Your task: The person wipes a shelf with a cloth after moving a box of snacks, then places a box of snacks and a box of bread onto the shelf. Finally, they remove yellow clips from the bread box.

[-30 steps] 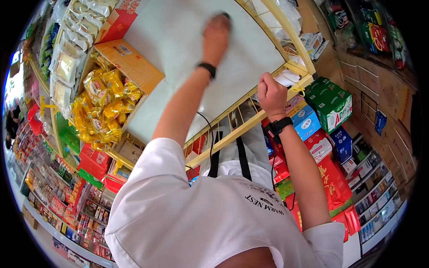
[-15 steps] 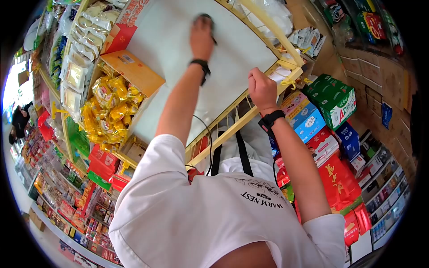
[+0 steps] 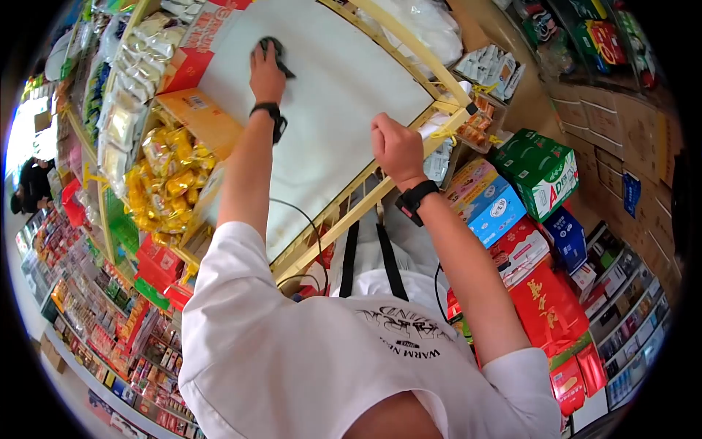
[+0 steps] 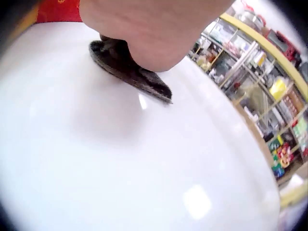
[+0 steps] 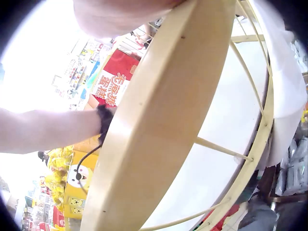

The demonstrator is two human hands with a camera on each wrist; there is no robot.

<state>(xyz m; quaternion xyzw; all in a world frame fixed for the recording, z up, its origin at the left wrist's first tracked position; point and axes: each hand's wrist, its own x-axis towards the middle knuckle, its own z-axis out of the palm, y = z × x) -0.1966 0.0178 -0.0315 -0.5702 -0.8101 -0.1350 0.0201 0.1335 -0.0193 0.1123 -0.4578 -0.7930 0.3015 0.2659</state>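
My left hand (image 3: 268,79) is over the far left part of the white tabletop (image 3: 344,80), holding a dark, fuzzy cloth (image 3: 284,64) against it. In the left wrist view the folded cloth (image 4: 130,67) sticks out beneath the hand (image 4: 149,29), its lower edge along the glossy surface. My right hand (image 3: 398,148) makes a fist at the tabletop's near edge, its heel over the yellow rail (image 3: 365,207). In the right wrist view that hand (image 5: 120,14) shows right beside the broad rail (image 5: 159,110); its fingertips are hidden.
A carton flap (image 3: 205,113) and yellow-wrapped snack packets (image 3: 168,175) border the tabletop's left side. A black cable (image 3: 311,223) crosses the near edge. On the right stand a green box (image 3: 534,172), a blue box (image 3: 493,212) and red bags (image 3: 548,304).
My left hand has swept left across the tabletop with the cloth, toward the red box. My right fist keeps its place by the rail while the head view has shifted.
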